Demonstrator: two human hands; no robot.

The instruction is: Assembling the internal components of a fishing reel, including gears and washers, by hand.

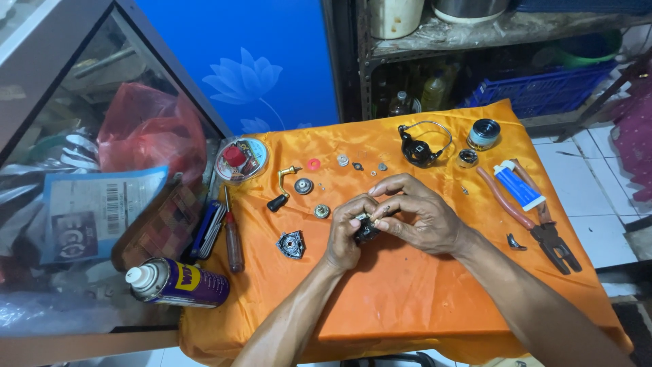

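Both hands meet over the middle of an orange cloth [407,299]. My left hand [345,234] grips a small black reel body [367,233] from below. My right hand [418,214] pinches a tiny metal part at the top of that body. Spread on the cloth around them lie a black side plate [291,245], a gold crank handle with a black knob [282,189], a small gear [321,211], a round bearing piece [303,185], a red washer [313,164] and several small washers [358,164].
A black rotor with wire bail [420,146], a spool [483,133], a blue-white tube [519,185] and red-handled pliers [540,224] lie at right. A screwdriver [233,238], a spray can [178,282] and a round clear box [240,159] sit at left beside a glass cabinet.
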